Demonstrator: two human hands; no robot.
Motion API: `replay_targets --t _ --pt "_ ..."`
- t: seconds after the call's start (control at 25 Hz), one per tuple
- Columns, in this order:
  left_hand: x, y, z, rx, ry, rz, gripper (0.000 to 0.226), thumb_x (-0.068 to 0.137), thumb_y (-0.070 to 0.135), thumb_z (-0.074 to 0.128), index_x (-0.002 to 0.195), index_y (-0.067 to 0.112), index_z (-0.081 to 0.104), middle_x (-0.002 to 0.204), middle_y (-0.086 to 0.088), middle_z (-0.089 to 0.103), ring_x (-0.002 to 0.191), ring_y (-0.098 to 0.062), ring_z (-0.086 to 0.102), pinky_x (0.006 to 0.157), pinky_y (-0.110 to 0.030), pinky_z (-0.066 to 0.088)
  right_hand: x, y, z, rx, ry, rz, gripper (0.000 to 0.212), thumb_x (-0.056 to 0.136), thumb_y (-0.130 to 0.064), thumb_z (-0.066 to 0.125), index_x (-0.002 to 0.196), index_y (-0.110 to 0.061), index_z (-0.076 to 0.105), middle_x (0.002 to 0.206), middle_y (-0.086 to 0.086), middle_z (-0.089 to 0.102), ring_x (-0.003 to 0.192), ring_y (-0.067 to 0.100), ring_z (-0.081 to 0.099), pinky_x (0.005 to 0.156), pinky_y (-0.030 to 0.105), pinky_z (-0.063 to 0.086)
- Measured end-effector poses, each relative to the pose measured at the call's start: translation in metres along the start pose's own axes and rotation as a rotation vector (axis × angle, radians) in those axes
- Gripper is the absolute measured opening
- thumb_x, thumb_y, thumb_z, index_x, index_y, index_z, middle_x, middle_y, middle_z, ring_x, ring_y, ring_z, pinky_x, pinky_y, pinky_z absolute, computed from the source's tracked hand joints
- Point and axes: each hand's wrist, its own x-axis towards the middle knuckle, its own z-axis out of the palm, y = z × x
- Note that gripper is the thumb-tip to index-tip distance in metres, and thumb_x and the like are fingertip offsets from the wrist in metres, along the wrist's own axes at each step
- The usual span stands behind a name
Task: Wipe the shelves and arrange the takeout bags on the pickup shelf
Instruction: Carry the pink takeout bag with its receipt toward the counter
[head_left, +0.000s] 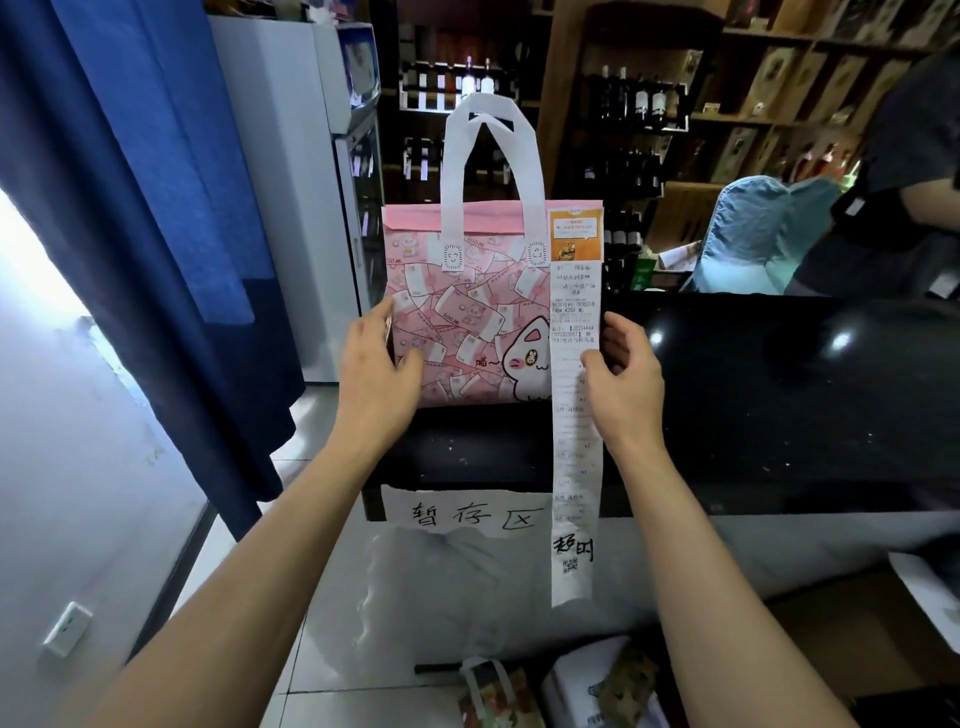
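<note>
The black shelf (779, 395) carries one pink takeout bag (467, 322) upright near twelve o'clock, so arranging looks barely begun, with more bags (498, 691) waiting at six o'clock. Left hand (379, 374) rests loose-fingered on the bag's edge, right hand (623, 374) pinches its receipt (574, 441); no cloth visible, wiping progress unclear.

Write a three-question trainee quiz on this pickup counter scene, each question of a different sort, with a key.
1. True or false: the pink takeout bag lies flat on the black counter.
2. Which hand pinches the long receipt? A) left hand B) right hand C) neither
3. Fill in: the receipt hangs down from the bag's upper ____ corner, as the picture shows it.

Key
1. False: it stands upright, its white handles pointing up.
2. B; the left hand rests on the bag's left edge.
3. Right; it trails past the counter's front edge, beside the handwritten paper sign.
</note>
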Motion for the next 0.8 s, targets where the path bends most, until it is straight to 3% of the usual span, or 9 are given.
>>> replay_targets --t 0.12,0.32,0.44,0.56,0.68,0.8 --pt "-0.006 0.002 -0.002 0.109 0.018 0.096 0.055 0.094 0.018 0.058 0.147 0.019 0.042 0.142 -0.005 0.042 0.130 -0.021 0.043 0.107 -0.029 0.031 -0.008 -0.002 -0.001 -0.146 -0.003 -0.076 0.042 0.091 -0.029 0.060 0.133 -0.032 0.057 0.132 -0.009 0.059 0.123 0.011 0.053 0.105 0.044 0.048" --pt "-0.027 0.011 -0.007 0.216 0.021 0.132 0.041 0.093 0.017 0.056 0.134 0.020 0.056 0.136 -0.001 0.050 0.124 -0.020 0.043 0.102 -0.023 0.026 -0.029 0.000 -0.005 -0.326 0.093 -0.247 0.049 0.092 -0.025 0.058 0.140 -0.027 0.050 0.137 -0.002 0.054 0.123 0.015 0.046 0.105 0.036 0.039" --pt "-0.051 0.019 -0.004 0.268 0.022 0.143 0.036 0.093 0.019 0.056 0.129 0.021 0.059 0.131 0.002 0.054 0.119 -0.016 0.046 0.099 -0.021 0.026 -0.040 0.003 -0.012 -0.329 0.065 -0.299 0.042 0.092 -0.021 0.059 0.133 -0.022 0.057 0.133 0.000 0.056 0.118 0.014 0.046 0.100 0.030 0.036" --pt "-0.076 0.026 0.003 0.322 0.060 0.101 0.033 0.093 0.021 0.056 0.125 0.023 0.061 0.128 0.005 0.056 0.116 -0.015 0.048 0.098 -0.025 0.029 -0.049 0.007 -0.018 -0.356 -0.059 -0.381 0.033 0.092 -0.021 0.059 0.125 -0.021 0.063 0.127 -0.001 0.062 0.114 0.019 0.049 0.097 0.032 0.037" --pt "-0.112 0.034 0.010 0.382 0.074 0.021 0.033 0.093 0.024 0.055 0.125 0.024 0.060 0.127 0.005 0.054 0.114 -0.017 0.049 0.099 -0.027 0.034 -0.059 0.012 -0.024 -0.325 -0.230 -0.419 0.032 0.092 -0.022 0.060 0.124 -0.024 0.063 0.127 -0.004 0.062 0.109 0.011 0.043 0.098 0.032 0.035" --pt "-0.154 0.045 0.013 0.442 0.125 -0.094 0.032 0.093 0.024 0.056 0.124 0.024 0.061 0.127 0.004 0.056 0.111 -0.020 0.052 0.101 -0.040 0.044 -0.074 0.016 -0.035 -0.242 -0.406 -0.460 0.030 0.093 -0.025 0.059 0.123 -0.027 0.063 0.126 -0.008 0.061 0.114 0.010 0.046 0.104 0.035 0.038"
